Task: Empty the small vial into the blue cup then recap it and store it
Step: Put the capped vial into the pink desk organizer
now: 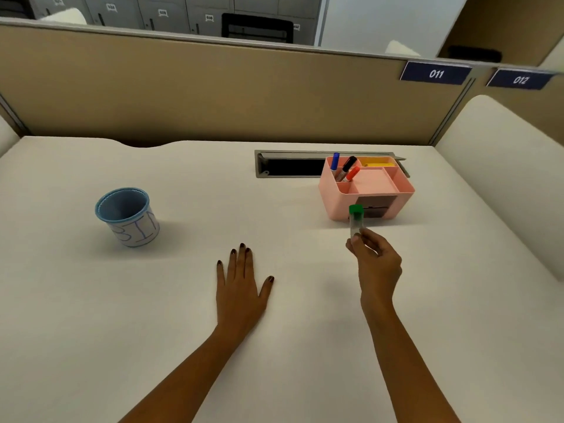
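Observation:
My right hand (377,264) pinches the lower end of a small clear vial (356,222) with a green cap, held upright just in front of the pink desk organizer (338,199). The cap is on the vial. A blue cup (126,215) with "BIN" written on its white label stands far to the left on the white desk. Flat on the desk between the cup and the vial lies my left hand (242,282), palm down, fingers spread, holding nothing.
The organizer holds blue, black and red markers (345,169) in its back-left compartment and something yellow at the back. A grey cable slot (290,166) opens in the desk behind it. A tan partition wall runs along the far edge, a padded divider on the right.

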`<state>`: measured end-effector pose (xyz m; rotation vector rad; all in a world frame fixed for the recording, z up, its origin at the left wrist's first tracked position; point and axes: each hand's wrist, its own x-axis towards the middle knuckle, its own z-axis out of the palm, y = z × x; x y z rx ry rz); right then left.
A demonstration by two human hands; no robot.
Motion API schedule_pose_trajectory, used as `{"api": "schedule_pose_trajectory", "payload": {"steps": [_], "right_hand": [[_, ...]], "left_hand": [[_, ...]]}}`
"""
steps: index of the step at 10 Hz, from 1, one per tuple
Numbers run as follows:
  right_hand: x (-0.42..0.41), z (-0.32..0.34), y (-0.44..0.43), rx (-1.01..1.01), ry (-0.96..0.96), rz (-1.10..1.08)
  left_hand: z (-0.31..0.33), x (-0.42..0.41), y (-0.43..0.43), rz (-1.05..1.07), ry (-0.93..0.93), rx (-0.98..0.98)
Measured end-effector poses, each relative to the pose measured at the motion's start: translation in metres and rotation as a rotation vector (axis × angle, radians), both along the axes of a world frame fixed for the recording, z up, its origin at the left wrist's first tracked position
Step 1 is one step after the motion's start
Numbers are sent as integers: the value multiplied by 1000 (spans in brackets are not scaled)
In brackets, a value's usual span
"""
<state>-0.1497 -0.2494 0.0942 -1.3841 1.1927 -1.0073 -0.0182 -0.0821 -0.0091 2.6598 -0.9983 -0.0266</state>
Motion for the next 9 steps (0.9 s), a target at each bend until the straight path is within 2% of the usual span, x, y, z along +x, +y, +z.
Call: {"api": "schedule_pose_trajectory", "payload": {"steps": [2,4,6,9], "right_hand": [[15,16,-51,-253,84,-120],[42,27,-118,-388,111,-263],[63,21,-171,-403,214,-245],[79,2,-190,-411,440,-256]], "left_hand": [[-4,1,0,4,-31,19],[-3,0,-1,-1,-53,18],[-3,-1,-1,2,-57,17],[-2,-1,-2,8,-55,32]]}}
